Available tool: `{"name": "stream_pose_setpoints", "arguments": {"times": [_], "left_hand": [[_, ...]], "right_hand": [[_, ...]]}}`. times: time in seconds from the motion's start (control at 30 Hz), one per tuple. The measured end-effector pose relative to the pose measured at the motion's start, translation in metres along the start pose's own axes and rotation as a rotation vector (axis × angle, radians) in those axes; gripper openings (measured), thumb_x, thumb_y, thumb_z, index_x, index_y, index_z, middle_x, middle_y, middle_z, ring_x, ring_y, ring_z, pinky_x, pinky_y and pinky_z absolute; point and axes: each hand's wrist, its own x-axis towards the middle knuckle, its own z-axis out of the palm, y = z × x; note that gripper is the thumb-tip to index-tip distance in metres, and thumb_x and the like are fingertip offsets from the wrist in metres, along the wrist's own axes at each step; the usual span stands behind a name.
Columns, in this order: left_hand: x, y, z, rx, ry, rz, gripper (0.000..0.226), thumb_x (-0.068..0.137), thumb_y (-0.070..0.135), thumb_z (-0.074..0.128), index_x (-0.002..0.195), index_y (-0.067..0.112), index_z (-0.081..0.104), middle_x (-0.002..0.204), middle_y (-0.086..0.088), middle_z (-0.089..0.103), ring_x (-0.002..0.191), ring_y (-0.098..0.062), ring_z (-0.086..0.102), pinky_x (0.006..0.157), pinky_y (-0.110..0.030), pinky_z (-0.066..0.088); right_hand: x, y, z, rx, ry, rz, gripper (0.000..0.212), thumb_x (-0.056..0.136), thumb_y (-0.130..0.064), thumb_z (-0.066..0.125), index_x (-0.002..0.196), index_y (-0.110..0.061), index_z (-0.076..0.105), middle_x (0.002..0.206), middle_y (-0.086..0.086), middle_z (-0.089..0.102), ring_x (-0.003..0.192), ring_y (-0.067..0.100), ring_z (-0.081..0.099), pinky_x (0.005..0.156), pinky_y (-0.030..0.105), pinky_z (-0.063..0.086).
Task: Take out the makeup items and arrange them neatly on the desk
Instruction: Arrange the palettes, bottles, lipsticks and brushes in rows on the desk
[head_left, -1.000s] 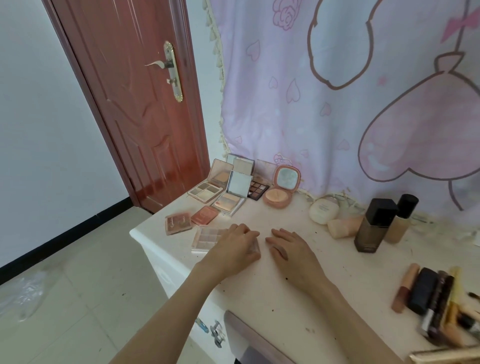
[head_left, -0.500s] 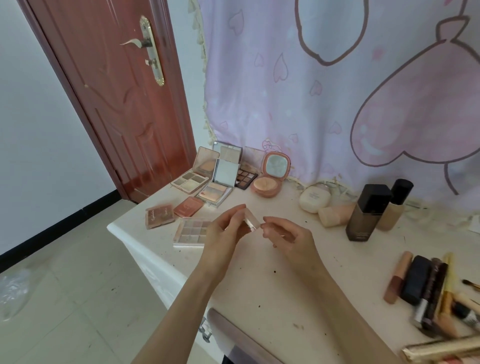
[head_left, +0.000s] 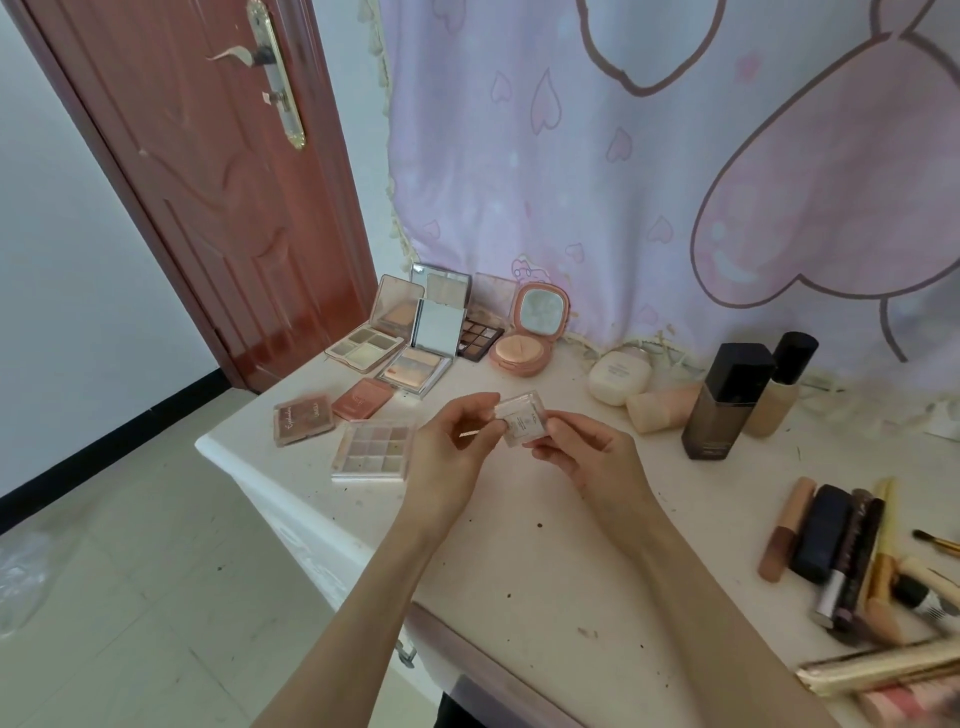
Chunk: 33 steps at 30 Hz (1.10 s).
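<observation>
Both hands hold a small clear square makeup case (head_left: 521, 417) a little above the white desk (head_left: 545, 561). My left hand (head_left: 449, 452) pinches its left edge with thumb and fingers. My right hand (head_left: 587, 452) grips its right lower corner. On the desk just left of the hands lies a pale nine-pan eyeshadow palette (head_left: 375, 450). Two small pink compacts (head_left: 303, 418) (head_left: 362, 398) lie behind it. Several open palettes with mirrors (head_left: 415, 338) and a round pink cushion compact (head_left: 530, 332) stand at the back.
A cream jar (head_left: 619, 376), a peach tube (head_left: 662, 409) and two foundation bottles (head_left: 727, 400) (head_left: 779, 384) stand at the back right. Lipsticks, tubes and brushes (head_left: 852, 556) crowd the right edge. A pink curtain (head_left: 675, 156) hangs behind; a red door (head_left: 208, 182) is at left.
Both hands were resting flat on the desk over the small case. They have since lifted it off the desk and turned it up between them.
</observation>
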Motion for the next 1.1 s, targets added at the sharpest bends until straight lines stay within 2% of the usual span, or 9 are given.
{"name": "stream_pose_setpoints", "arguments": {"times": [0.17,0.23,0.3,0.43,0.53,0.67,0.9,1.0,1.1], "left_hand": [[-0.003,0.009,0.005,0.352,0.014,0.323,0.02,0.08,0.001,0.067,0.092,0.017,0.068,0.087,0.004,0.061,0.074,-0.004,0.057,0.072,-0.01,0.045],[-0.005,0.008,0.009,0.523,0.039,0.488,0.015,0.078,0.002,0.069,0.092,0.009,0.069,0.086,0.004,0.059,0.07,-0.001,0.051,0.071,-0.003,0.04],[-0.007,0.007,0.014,0.59,-0.003,0.54,0.014,0.078,0.003,0.07,0.091,0.006,0.069,0.085,-0.002,0.06,0.074,-0.001,0.049,0.07,-0.002,0.039],[-0.004,0.01,0.015,0.557,-0.156,0.474,0.019,0.078,0.008,0.071,0.097,0.006,0.069,0.092,-0.003,0.062,0.078,-0.009,0.054,0.073,-0.009,0.042],[0.005,0.014,0.01,0.577,-0.24,0.439,0.035,0.08,0.014,0.071,0.114,0.011,0.064,0.114,-0.002,0.062,0.096,-0.009,0.054,0.085,-0.007,0.038],[0.012,0.016,0.007,0.637,-0.417,0.428,0.049,0.083,0.013,0.066,0.13,0.017,0.052,0.133,0.001,0.054,0.119,-0.01,0.05,0.099,-0.012,0.034],[0.021,0.021,0.004,0.589,-0.468,0.379,0.042,0.083,0.011,0.066,0.124,0.015,0.058,0.128,0.003,0.057,0.12,-0.005,0.05,0.102,-0.014,0.035],[0.027,0.029,-0.002,0.514,-0.451,0.319,0.029,0.083,0.008,0.066,0.112,0.012,0.067,0.115,0.001,0.066,0.107,0.001,0.056,0.095,-0.012,0.04],[0.035,0.037,-0.008,0.441,-0.432,0.279,0.02,0.082,0.006,0.065,0.102,0.006,0.071,0.097,0.004,0.069,0.088,0.005,0.061,0.084,-0.009,0.044]], "right_hand": [[0.003,0.001,-0.003,0.156,0.015,0.069,0.017,0.09,-0.012,0.056,0.093,-0.009,0.072,0.097,0.014,0.072,0.09,0.024,0.068,0.077,0.026,0.055],[0.003,0.001,-0.004,0.174,-0.024,0.095,0.026,0.085,-0.026,0.06,0.096,-0.004,0.07,0.101,0.018,0.07,0.097,0.027,0.067,0.083,0.03,0.055],[0.004,-0.001,-0.005,0.173,-0.083,0.102,0.034,0.084,-0.032,0.06,0.094,-0.001,0.069,0.104,0.023,0.068,0.103,0.03,0.065,0.085,0.03,0.054],[0.004,-0.005,-0.007,0.196,-0.125,0.126,0.042,0.087,-0.031,0.056,0.095,0.009,0.063,0.102,0.026,0.065,0.101,0.029,0.065,0.083,0.029,0.053],[0.004,-0.007,-0.007,0.216,-0.135,0.155,0.033,0.085,-0.03,0.056,0.089,-0.002,0.071,0.094,0.015,0.069,0.091,0.021,0.066,0.077,0.026,0.053],[0.003,-0.006,-0.006,0.233,-0.131,0.173,0.031,0.09,-0.026,0.049,0.089,-0.008,0.073,0.094,0.012,0.07,0.094,0.019,0.067,0.076,0.025,0.054],[0.004,-0.007,-0.008,0.268,-0.172,0.165,0.033,0.086,-0.027,0.047,0.083,-0.009,0.075,0.091,0.007,0.072,0.091,0.015,0.068,0.076,0.024,0.055],[0.004,-0.007,-0.009,0.271,-0.186,0.186,0.033,0.088,-0.026,0.046,0.088,-0.008,0.074,0.095,0.009,0.072,0.092,0.019,0.068,0.077,0.025,0.055],[0.004,-0.008,-0.01,0.237,-0.206,0.207,0.033,0.084,-0.023,0.05,0.107,-0.005,0.065,0.103,0.013,0.07,0.096,0.024,0.066,0.078,0.026,0.054]]}}
